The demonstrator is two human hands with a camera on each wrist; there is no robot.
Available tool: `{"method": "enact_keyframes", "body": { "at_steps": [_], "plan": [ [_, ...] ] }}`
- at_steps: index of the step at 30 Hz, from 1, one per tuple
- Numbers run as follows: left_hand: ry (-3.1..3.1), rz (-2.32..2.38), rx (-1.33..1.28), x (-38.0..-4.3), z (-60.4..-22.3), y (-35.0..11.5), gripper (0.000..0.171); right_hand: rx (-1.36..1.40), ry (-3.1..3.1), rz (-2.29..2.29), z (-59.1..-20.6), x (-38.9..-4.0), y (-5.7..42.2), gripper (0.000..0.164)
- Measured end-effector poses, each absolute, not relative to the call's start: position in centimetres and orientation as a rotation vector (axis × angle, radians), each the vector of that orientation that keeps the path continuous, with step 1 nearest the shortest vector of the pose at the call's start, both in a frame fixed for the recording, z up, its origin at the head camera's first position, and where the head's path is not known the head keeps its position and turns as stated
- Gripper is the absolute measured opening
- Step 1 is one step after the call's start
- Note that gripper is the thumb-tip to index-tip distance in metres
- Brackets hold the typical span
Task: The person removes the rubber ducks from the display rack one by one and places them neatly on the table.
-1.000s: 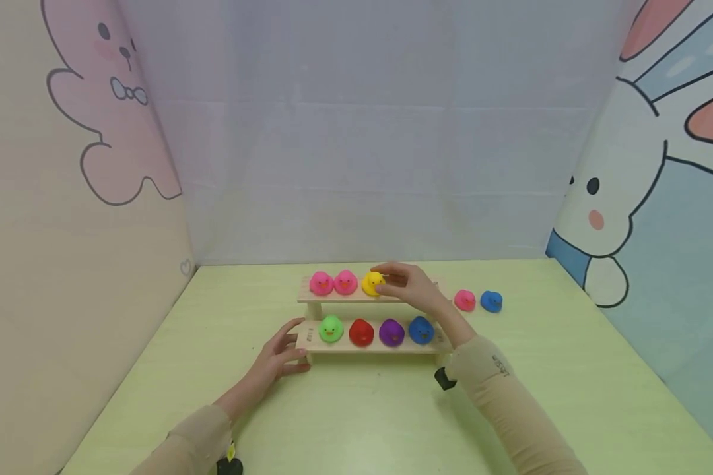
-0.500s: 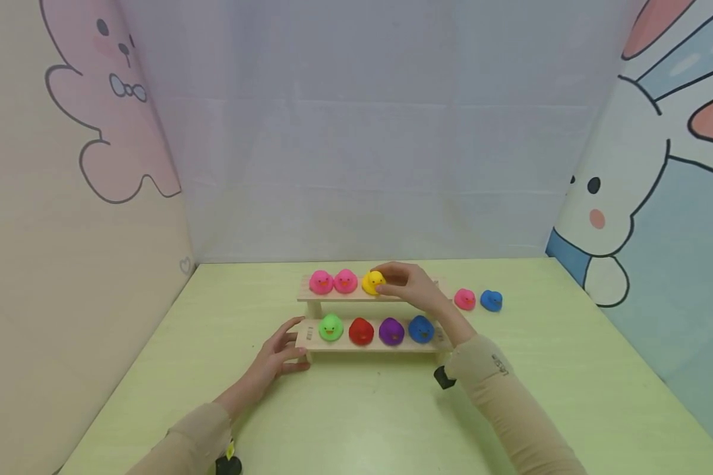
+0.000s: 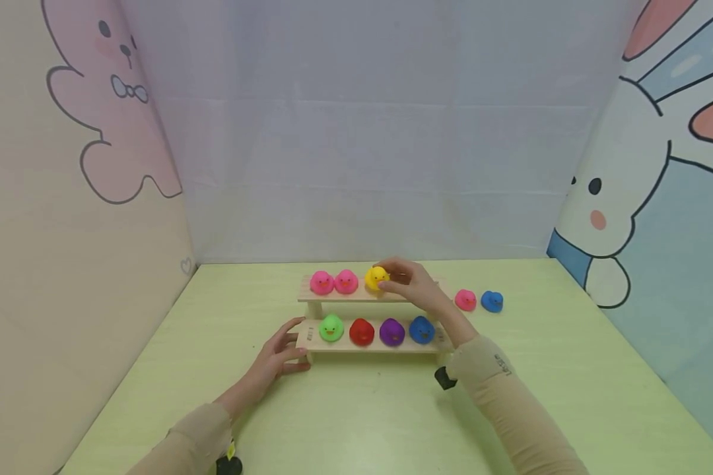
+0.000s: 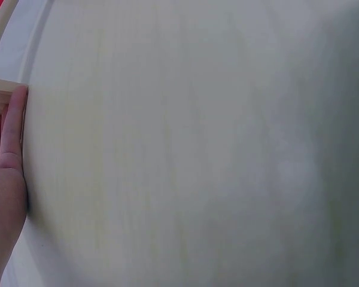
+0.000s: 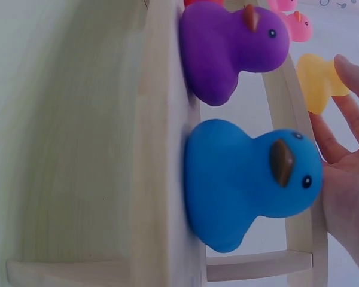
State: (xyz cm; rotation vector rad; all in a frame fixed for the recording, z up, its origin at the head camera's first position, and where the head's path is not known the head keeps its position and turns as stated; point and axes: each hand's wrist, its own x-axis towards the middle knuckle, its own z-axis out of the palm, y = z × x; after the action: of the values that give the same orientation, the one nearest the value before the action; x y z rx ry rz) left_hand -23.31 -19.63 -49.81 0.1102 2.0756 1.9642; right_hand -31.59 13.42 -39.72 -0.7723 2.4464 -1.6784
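Observation:
My right hand (image 3: pixel 414 285) pinches a yellow rubber duck (image 3: pixel 376 278) at the upper shelf of a two-tier wooden stand (image 3: pixel 344 345). In the right wrist view the thumb and fingers lie around the yellow duck (image 5: pixel 315 84). Two pink ducks (image 3: pixel 334 282) sit side by side to its left. On the lower shelf stand a green duck (image 3: pixel 331 328), a red duck (image 3: pixel 362 332), a purple duck (image 3: pixel 392 332) and a blue duck (image 3: pixel 421 330). With its fingers and thumb, my left hand (image 3: pixel 276 356) grips the lower shelf's left end.
Right of the stand, a pink duck (image 3: pixel 466 300) and a blue duck (image 3: pixel 492 301) lie on the pale green table (image 3: pixel 356 422). Walls with cartoon animals rise on both sides, and a pale curtain (image 3: pixel 368 132) hangs behind.
My right hand has raised the yellow duck slightly and shifted it a little to the right. The left hand stays at the stand's left end.

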Motion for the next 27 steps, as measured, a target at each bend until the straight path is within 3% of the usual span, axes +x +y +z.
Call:
{"method": "enact_keyframes", "body": {
  "at_steps": [27],
  "plan": [
    [2.087, 1.952, 0.118, -23.1, -49.6, -19.5, 0.069, -0.906, 2.515, -1.603, -38.2, -31.5, 18.0, 0.033]
  ]
}}
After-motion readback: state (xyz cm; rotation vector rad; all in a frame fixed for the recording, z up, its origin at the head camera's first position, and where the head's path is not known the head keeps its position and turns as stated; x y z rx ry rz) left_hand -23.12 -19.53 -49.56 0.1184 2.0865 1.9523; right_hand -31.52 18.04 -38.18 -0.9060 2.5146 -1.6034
